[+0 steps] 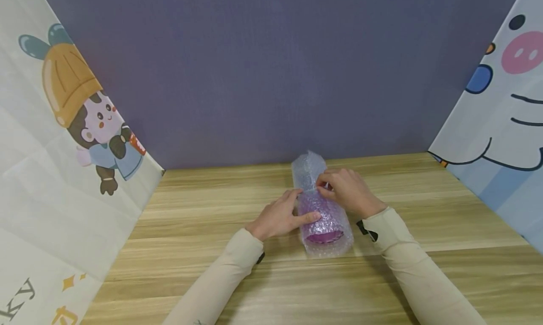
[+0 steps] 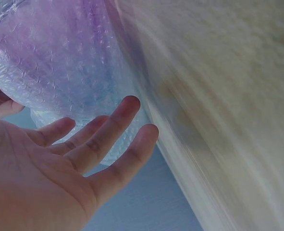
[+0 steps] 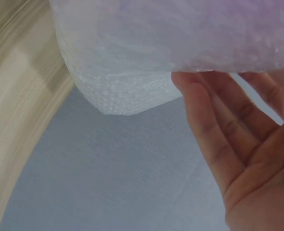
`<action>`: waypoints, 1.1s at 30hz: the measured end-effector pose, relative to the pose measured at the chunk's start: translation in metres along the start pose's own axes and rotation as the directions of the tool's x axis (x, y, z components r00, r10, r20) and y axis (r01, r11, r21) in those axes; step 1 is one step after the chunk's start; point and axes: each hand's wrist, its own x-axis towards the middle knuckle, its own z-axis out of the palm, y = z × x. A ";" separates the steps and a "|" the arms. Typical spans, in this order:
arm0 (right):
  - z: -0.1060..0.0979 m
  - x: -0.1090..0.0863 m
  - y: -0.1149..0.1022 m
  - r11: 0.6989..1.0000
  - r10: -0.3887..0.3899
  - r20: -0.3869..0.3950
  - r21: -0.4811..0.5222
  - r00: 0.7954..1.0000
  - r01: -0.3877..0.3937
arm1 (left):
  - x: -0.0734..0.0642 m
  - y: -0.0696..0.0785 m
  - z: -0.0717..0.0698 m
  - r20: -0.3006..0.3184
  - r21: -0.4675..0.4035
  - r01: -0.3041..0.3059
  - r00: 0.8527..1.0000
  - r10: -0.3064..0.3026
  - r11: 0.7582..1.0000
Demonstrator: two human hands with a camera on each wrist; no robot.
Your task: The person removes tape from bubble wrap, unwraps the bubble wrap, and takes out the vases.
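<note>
A purple round object (image 1: 324,237), perhaps a cup or tumbler, lies on its side inside a long sleeve of clear bubble wrap (image 1: 308,170). Its round end faces the near edge; the wrap blurs its exact kind. My left hand (image 1: 281,215) rests along the roll's left side, thumb across the top. In the left wrist view, that hand's fingers (image 2: 125,113) are spread and fairly straight beside the bubble wrap (image 2: 60,57). From the right, my right hand (image 1: 349,189) pinches the wrap near the roll's middle. The right wrist view shows its fingertips (image 3: 192,82) at the wrap's edge.
The roll lies on a wood-grain table (image 1: 203,193), towards its back. Behind the table rises a dark grey-purple panel (image 1: 275,75). Cartoon-printed sheets stand at the left (image 1: 42,183) and the right (image 1: 513,141).
</note>
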 end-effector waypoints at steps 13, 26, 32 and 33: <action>-0.001 0.000 0.003 0.998 0.027 -0.006 0.060 1.000 -0.027 | 0.000 0.000 0.000 -0.004 0.000 0.007 1.000 -0.007 1.000; -0.007 0.001 0.007 0.992 0.060 0.034 0.109 0.998 -0.063 | 0.001 0.000 0.000 -0.007 0.009 0.002 1.000 -0.002 1.000; -0.011 0.000 0.007 0.988 0.080 0.066 0.128 0.995 -0.088 | 0.003 0.001 0.000 -0.009 0.018 0.005 1.000 -0.005 1.000; -0.011 0.000 0.007 0.987 0.087 0.075 0.129 0.993 -0.096 | 0.003 0.001 0.000 -0.010 0.018 0.008 1.000 -0.008 1.000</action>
